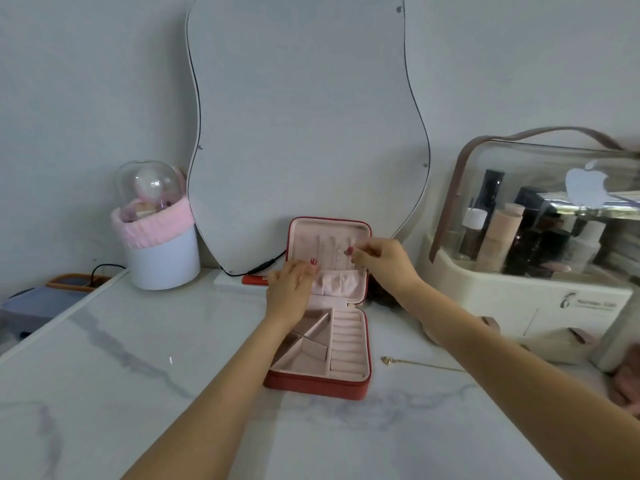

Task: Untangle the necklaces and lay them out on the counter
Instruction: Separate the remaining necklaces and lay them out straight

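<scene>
Necklaces [335, 252] hang as thin chains inside the raised lid of an open red jewelry box [320, 382] on a white marbled surface [145, 393]. The right hand [384, 263] has its fingers curled, pinching at one of the chains near the lid's right edge. The left hand [289, 289] lies with fingers extended against the lid's lower left, by the pink gathered pocket [337, 284]. Another gold necklace [415, 363], with a small pendant, lies stretched on the surface just right of the box. A wavy-edged mirror [304, 133] leans on the wall behind. To the right stands a cream cosmetics case [540, 296] with a clear cover over bottles; an apple-shaped sticker [585, 185] shows on the cover, and the writing on its front is too blurred to read. At left sits a white tub [162, 261] with pink trim and a clear dome.
</scene>
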